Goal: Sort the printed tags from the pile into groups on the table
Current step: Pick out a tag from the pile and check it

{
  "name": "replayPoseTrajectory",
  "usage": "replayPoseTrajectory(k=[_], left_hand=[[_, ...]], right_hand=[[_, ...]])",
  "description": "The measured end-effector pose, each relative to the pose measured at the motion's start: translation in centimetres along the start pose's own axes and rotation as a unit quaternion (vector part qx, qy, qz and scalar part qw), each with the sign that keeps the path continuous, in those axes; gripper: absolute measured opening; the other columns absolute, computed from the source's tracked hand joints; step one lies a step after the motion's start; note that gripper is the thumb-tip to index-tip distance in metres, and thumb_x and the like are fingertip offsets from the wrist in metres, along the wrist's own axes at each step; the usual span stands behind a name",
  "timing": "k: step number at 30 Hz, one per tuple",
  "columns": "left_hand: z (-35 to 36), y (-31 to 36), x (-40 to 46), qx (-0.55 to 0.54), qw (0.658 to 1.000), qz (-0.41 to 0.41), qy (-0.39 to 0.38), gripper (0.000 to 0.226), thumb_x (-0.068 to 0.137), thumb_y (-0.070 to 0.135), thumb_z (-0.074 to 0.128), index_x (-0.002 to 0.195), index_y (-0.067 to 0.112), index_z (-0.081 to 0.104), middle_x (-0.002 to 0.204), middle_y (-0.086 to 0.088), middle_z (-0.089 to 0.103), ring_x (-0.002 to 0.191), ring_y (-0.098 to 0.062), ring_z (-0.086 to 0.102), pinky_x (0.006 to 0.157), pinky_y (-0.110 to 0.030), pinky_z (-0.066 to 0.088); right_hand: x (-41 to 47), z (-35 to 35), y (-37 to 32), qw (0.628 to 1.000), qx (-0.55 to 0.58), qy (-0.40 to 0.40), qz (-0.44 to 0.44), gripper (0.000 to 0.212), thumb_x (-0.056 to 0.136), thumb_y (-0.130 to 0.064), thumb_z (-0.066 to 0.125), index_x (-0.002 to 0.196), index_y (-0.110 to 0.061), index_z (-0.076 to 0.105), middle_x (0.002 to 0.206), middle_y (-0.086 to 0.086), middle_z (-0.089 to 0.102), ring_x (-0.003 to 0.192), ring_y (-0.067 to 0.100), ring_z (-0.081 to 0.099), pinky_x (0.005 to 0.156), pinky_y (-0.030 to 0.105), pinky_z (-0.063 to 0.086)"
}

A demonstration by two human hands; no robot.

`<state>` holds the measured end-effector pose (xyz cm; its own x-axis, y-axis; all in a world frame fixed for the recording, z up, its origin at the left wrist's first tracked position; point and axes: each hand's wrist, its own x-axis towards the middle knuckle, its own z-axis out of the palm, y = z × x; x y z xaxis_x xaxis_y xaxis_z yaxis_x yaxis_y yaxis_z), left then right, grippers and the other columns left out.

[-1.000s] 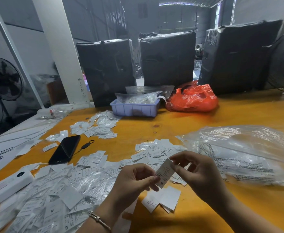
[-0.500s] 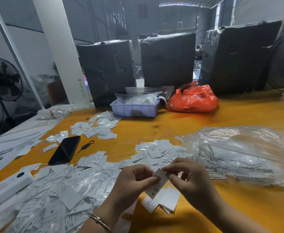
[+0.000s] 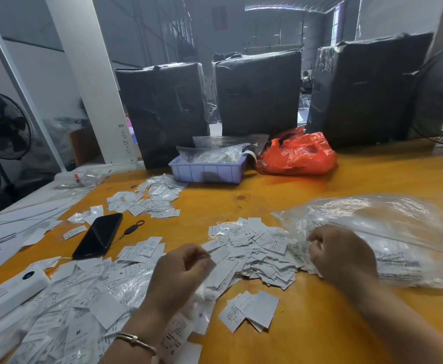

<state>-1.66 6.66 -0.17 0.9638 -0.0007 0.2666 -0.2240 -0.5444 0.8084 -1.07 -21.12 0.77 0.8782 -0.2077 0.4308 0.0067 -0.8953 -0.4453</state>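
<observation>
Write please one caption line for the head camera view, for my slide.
Sorting printed tags: right hand reaches the middle tag pile beside a clear plastic bag; left hand hovers over scattered tags.

A warehouse or packing workshop: 3 black-wrapped bales [image 3: 257, 93] stand behind the orange tabletop [image 3: 320, 324], a pedestal fan [image 3: 2, 127] beside it, high steel roof beyond.

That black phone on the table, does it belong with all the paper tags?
It looks out of place. The black phone lies among the loose tags on the table, between two groups, where tags could slide over or under it.
</observation>
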Motion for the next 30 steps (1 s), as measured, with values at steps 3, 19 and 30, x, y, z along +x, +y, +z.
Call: replayPoseTrajectory(k=[3,19,30], left_hand=[[-1.0,-0.9,0.4,0.150,0.988,-0.028,0.038,0.015,0.085,0.022,0.064,0.071,0.027,0.069,0.065,0.014,0.067,0.062,-0.006,0.061,0.053,-0.026,0.045],[-1.2,-1.7,0.9,0.321,0.944,-0.035,0.071,0.021,0.084,0.020,0.063,0.100,0.034,0.066,0.120,0.011,0.057,0.121,-0.013,0.042,0.098,-0.038,0.036],[1.3,-0.5,-0.3,0.115,0.976,0.138,-0.125,0.019,0.080,0.019,0.070,0.081,0.038,0.069,0.108,0.026,0.056,0.117,0.007,0.042,0.092,-0.012,0.034]], right_hand=[[1.0,-0.1,1.9,0.992,-0.116,0.025,0.039,0.021,0.078,-0.005,0.057,0.093,-0.016,0.068,0.092,0.002,0.059,0.086,0.023,0.052,0.069,0.032,0.036],[2.2,0.3,4.6,0.971,-0.210,-0.009,0.112,0.016,0.087,-0.019,0.055,0.082,-0.021,0.071,0.094,0.000,0.064,0.091,0.022,0.054,0.069,0.027,0.038],[2.3,0.6,5.0,0.977,-0.180,0.028,0.110,0.018,0.086,-0.015,0.056,0.075,-0.017,0.071,0.084,0.005,0.063,0.081,0.026,0.053,0.071,0.031,0.041]])
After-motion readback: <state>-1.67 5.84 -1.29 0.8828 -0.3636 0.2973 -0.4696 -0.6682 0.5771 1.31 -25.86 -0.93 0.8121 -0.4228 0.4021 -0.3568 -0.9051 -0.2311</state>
